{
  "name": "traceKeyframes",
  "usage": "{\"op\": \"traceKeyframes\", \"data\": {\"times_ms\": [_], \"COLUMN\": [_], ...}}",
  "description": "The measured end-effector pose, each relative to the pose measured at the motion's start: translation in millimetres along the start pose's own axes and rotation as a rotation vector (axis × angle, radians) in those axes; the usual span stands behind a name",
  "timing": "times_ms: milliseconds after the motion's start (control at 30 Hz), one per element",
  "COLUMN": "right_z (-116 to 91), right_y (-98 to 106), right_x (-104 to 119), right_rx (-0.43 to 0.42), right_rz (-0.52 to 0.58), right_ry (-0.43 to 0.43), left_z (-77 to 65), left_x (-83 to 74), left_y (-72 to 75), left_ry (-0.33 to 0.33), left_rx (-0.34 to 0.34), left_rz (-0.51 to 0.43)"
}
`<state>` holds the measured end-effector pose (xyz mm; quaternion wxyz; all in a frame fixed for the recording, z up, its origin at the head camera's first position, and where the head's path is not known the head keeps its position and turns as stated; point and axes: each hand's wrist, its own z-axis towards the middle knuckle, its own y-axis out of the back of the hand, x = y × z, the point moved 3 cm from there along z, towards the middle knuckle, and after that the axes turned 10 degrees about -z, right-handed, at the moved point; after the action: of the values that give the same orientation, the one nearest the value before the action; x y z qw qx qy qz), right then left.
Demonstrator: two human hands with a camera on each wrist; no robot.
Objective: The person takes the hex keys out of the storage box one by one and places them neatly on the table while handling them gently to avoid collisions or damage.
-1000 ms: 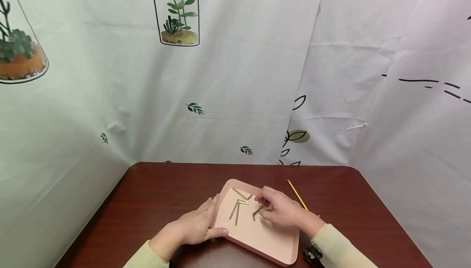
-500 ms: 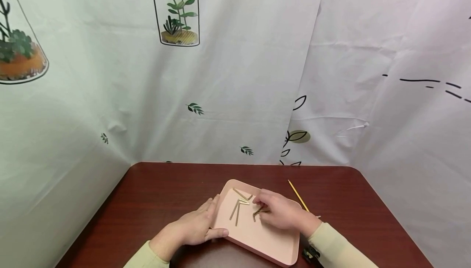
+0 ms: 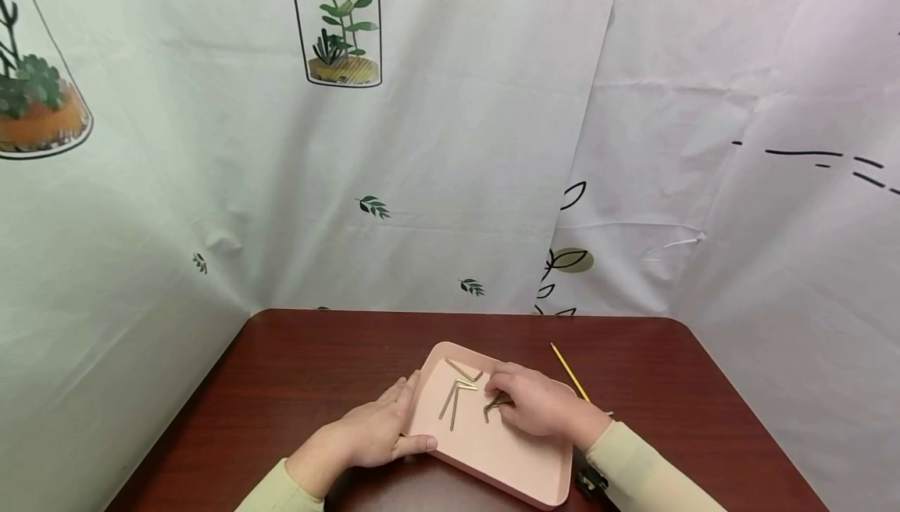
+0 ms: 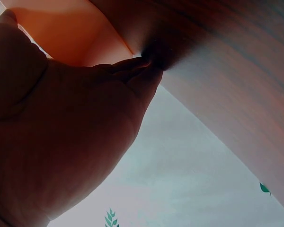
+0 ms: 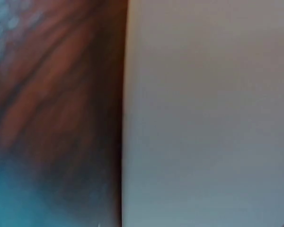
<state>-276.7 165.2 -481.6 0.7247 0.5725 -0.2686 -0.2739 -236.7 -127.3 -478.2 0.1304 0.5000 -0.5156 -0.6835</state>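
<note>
Bent rods point(image 3: 455, 408), lower centre: three lie loose, our right hand point(image 3: 530, 401) pinches more, unreleased; our left hand point(image 3: 373, 430) spreads along the tray point(image 3: 499, 457).

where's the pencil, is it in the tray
No, the pencil lies on the table, outside the tray.

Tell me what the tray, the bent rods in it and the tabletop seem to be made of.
Tray: probably plastic, matte pink, with smooth walls and rounded corners.
Bent rods: likely metal, brass-coloured with a light sheen, judging by the bright glints.
Tabletop: wood or wood-look laminate, reddish brown and slightly glossy; streaky grain shows, but which of the two stays open.
</note>
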Motion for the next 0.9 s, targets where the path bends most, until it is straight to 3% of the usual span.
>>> {"op": "traceKeyframes", "data": {"times_ms": [900], "right_z": [2.2], "right_y": [-2.2], "right_x": [0.8], "right_rx": [-0.026], "right_rz": [-0.080], "right_ry": [0.083], "left_z": [-1.0], "left_x": [-2.9], "left_y": [1.2], "left_ry": [-0.002], "left_rx": [0.000], "left_rz": [-0.006]}}
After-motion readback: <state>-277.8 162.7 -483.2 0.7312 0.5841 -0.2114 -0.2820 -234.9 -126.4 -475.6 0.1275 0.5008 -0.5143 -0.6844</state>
